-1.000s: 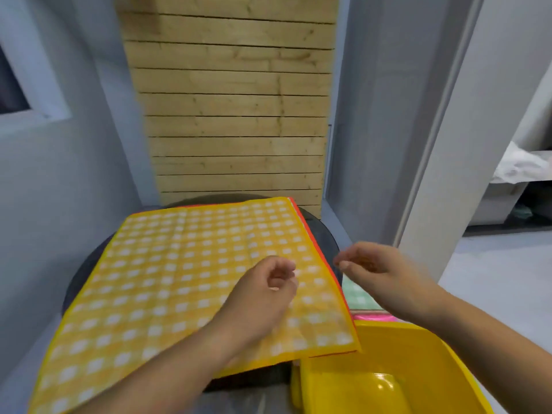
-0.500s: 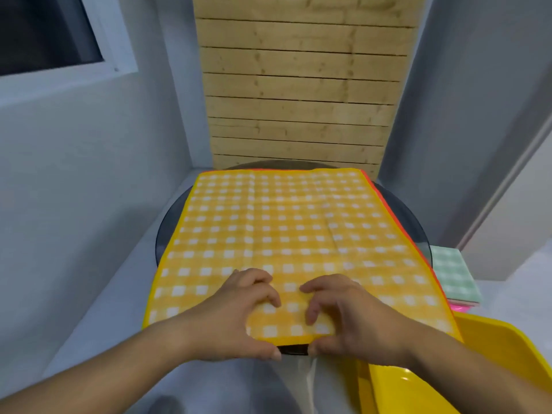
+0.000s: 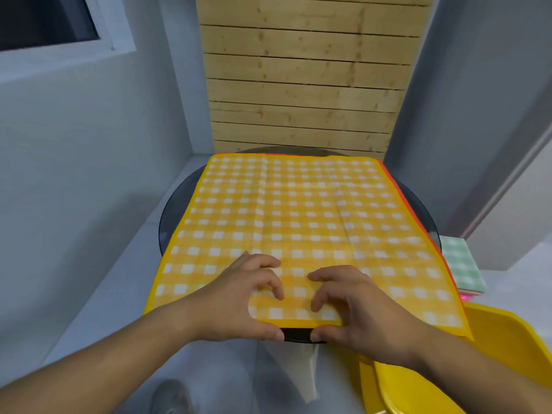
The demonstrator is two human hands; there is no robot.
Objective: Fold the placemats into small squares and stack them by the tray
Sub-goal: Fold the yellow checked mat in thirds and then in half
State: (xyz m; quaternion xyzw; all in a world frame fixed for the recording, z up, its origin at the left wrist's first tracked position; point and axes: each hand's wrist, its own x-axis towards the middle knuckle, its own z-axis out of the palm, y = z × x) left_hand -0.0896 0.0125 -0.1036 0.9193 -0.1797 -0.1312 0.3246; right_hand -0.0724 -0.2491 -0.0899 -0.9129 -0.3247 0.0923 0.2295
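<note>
Yellow placemat (image 3: 298, 216) lies square-on; left hand (image 3: 239, 300), right hand (image 3: 358, 309) pinch near edge.

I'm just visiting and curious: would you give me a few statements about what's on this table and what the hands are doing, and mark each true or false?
1. The left hand and right hand both grip the near edge of the yellow checked placemat. True.
2. That placemat is already folded into a small square. False: it lies spread out, covering most of the round dark table.
3. A folded green checked placemat lies to the right, beyond the tray. True.
4. The tray is blue. False: it is yellow.
5. The right hand is resting inside the tray. False: it is at the placemat's edge, beside the left hand.
</note>
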